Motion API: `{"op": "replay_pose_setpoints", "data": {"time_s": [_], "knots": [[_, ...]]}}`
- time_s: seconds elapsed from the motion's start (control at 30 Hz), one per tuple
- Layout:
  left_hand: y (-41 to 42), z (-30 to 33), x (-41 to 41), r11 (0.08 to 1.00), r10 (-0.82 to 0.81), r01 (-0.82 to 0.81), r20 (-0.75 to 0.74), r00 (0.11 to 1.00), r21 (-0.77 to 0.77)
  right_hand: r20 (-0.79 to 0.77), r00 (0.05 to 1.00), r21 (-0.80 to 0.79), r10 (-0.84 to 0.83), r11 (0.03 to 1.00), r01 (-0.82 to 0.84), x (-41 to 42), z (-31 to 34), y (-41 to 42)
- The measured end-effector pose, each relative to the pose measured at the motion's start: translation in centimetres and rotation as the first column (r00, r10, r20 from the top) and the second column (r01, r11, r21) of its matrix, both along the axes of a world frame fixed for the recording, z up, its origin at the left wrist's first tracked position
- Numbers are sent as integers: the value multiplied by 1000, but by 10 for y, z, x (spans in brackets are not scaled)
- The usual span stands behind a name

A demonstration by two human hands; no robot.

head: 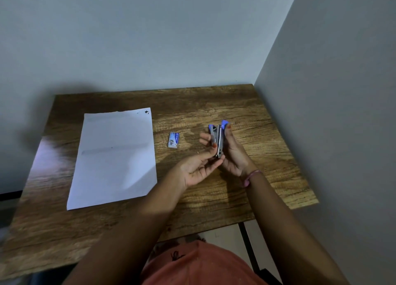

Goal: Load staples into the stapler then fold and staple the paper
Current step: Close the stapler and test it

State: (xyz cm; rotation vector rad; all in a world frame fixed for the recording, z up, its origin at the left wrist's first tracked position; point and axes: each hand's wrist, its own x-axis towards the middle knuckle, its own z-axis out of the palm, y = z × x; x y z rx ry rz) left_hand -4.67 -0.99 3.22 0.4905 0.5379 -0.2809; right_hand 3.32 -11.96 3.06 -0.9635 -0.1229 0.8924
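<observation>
A small blue and silver stapler [218,139] is held upright above the wooden table [214,104], its top swung open. My right hand [233,154] grips it from the right side, fingers curled around its back. My left hand [199,166] comes from the lower left and pinches the stapler's lower metal part with thumb and fingertips. A small blue and white staple box [174,139] lies on the table just left of the hands. A white sheet of paper [115,156] lies flat on the left half of the table, with a dark mark at its far right corner.
The table sits in a room corner, with a wall behind it [150,38] and another along its right edge [334,113]. A pink band [251,177] circles my right wrist. An orange garment [199,265] shows below the table's near edge.
</observation>
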Motion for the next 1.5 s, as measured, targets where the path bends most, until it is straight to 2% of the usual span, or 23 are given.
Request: {"op": "replay_pose_setpoints", "data": {"time_s": [0.1,0.3,0.47,0.63,0.8,1.03,1.3,1.43,1.5], "knots": [[1,-2,1,997,-20,18,26,999,79,-76,996,16,49,999,-48,3,4,1],[-2,-5,3,993,31,-35,40,999,110,-108,990,-48,88,994,-94,12,11,5],[-11,-1,5,972,103,-115,66,992,206,-146,988,-111,49,992,-66,16,11,10],[-22,-3,5,894,193,-219,105,976,390,-182,982,-173,-48,985,16,18,16,18],[-25,-7,6,866,228,-254,113,967,430,-141,987,-214,-78,976,47,16,18,22],[-18,-6,8,905,164,-209,150,975,370,-37,996,-214,-75,975,66,12,16,18],[-9,-5,13,909,145,-206,188,971,363,46,997,-172,-54,983,61,0,14,10],[-5,-9,11,906,109,-169,171,979,387,140,987,-342,-76,932,120,-4,12,9],[-4,-12,7,878,113,-168,146,983,448,174,980,-348,-98,924,155,-4,10,12]]}}
